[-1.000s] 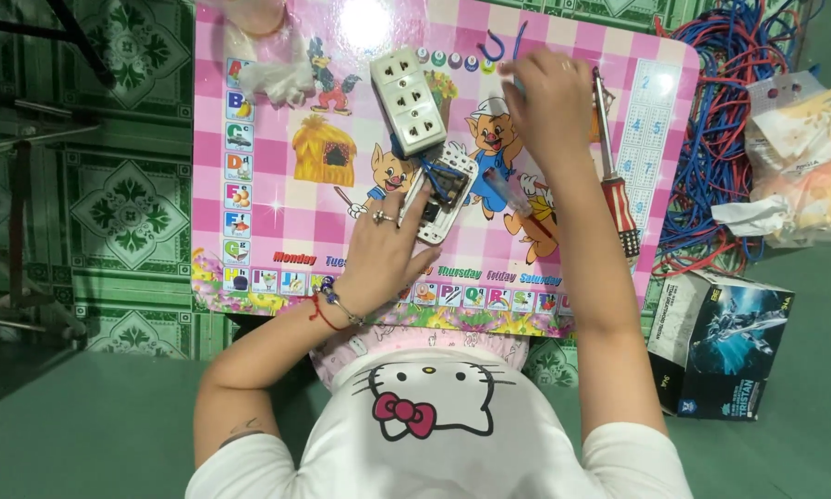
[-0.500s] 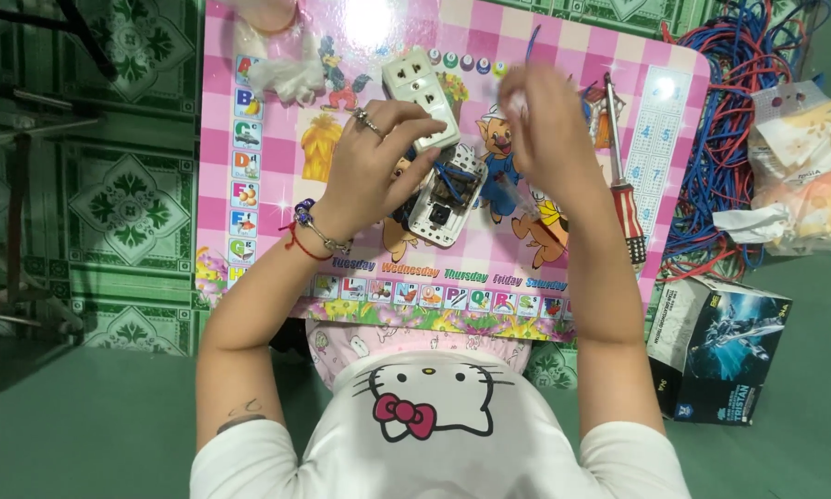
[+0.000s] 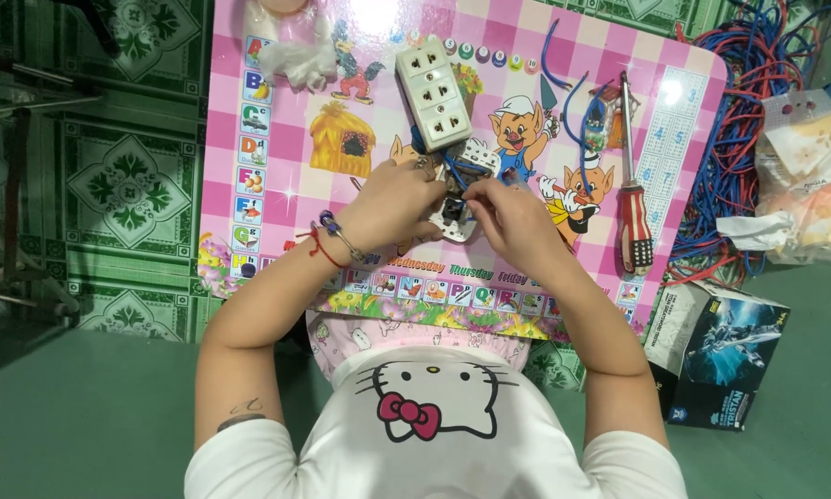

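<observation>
At the centre of the frame, on a pink children's table (image 3: 277, 176) printed with cartoon pigs, both hands meet over a small white socket module (image 3: 454, 220) with blue wires (image 3: 441, 168) running into it. The left hand (image 3: 392, 205) is closed around the module's left side, fingers curled over its top edge. The right hand (image 3: 506, 214) pinches at the module's right side with its fingertips; whether it grips a wire end or the housing itself cannot be told. Just above the hands lies a white 3-outlet power strip (image 3: 432, 93), tilted, with a second white cover piece (image 3: 475, 157) touching its lower end. To the right, 2 loose blue wire offcuts (image 3: 572, 102) lie on the table near a screwdriver with a red and white striped handle (image 3: 633, 205), which rests well apart from the hands. A tangle of red and blue cable (image 3: 757, 83) sits off the table's right edge, beside a dark cardboard box (image 3: 725, 351).

The risk appears to be the thin wires: a hard tug from either hand could pull one from its terminal, and the module could slip from fingertip grips.
</observation>
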